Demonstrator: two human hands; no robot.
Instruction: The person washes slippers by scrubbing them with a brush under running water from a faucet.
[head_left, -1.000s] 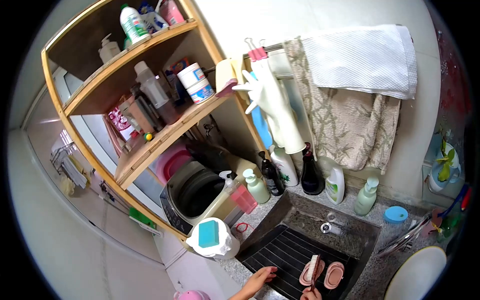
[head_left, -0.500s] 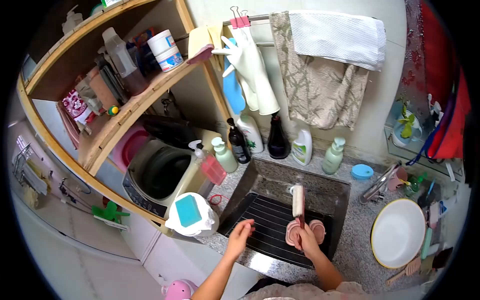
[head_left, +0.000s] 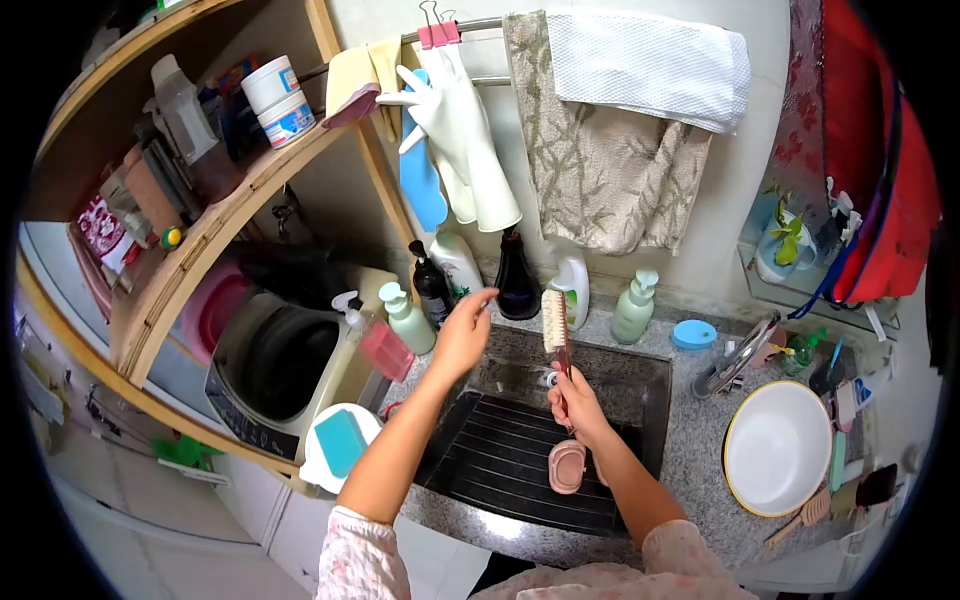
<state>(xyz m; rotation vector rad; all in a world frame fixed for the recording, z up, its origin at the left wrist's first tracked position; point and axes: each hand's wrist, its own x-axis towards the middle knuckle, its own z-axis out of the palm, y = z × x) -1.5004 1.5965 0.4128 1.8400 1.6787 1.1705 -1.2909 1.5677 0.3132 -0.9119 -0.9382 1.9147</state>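
Note:
My right hand (head_left: 578, 402) is closed around the handle of a brush (head_left: 555, 325), which points upward with its pale bristles over the back of the sink (head_left: 640, 400). My left hand (head_left: 468, 325) is raised near the dark bottle (head_left: 518, 280) and the white bottle behind the sink; its fingers are bent together, and whether they touch anything is unclear. Below my right hand, a pink oval item (head_left: 567, 467) lies on the black ribbed mat (head_left: 490, 450). A second pink piece beside it is mostly hidden by my right forearm.
Pump bottles (head_left: 408, 318) line the back left counter. A green pump bottle (head_left: 634, 308) and a blue soap dish (head_left: 693, 334) stand behind the sink. At right lies a white basin (head_left: 778, 448). A teal sponge (head_left: 340, 443) rests on a white container at left.
My left hand has moved up and forward from over the mat to the bottles. My right hand has raised the brush toward the back of the sink. The camera view has shifted.

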